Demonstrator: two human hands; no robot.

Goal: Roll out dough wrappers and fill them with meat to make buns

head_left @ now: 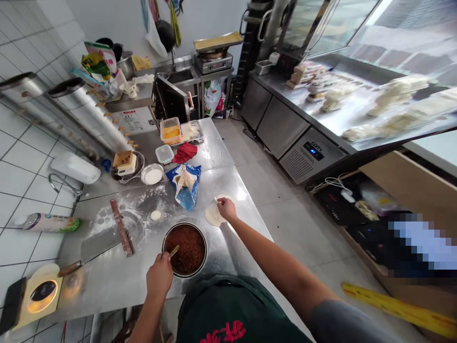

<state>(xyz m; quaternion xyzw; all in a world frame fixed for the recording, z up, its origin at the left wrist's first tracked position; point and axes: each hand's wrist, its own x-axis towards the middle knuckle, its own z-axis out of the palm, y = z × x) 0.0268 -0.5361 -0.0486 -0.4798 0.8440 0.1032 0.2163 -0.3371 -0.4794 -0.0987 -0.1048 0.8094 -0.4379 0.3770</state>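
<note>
My left hand (160, 276) is closed around a small flat spatula (174, 251) at the left rim of a round metal bowl. The bowl (206, 257) holds dark red-brown minced filling (187, 243), and the spatula's tip lies over the filling. To the right of the bowl, my right hand (226, 209) pinches a flat, round dough wrapper (213, 215) near its upper right edge. That wrapper lies at the right side of the steel table (143, 281). A small dough ball (156, 215) sits on the floured surface left of the bowl.
A rolling pin (121, 228) lies beside a broad knife (100, 243). Beyond the bowl are an open blue bag (186, 197), a flour bowl (152, 175), a red cloth (185, 152) and a yellow-filled tub (170, 132). A steel counter (271, 81) stands across the aisle.
</note>
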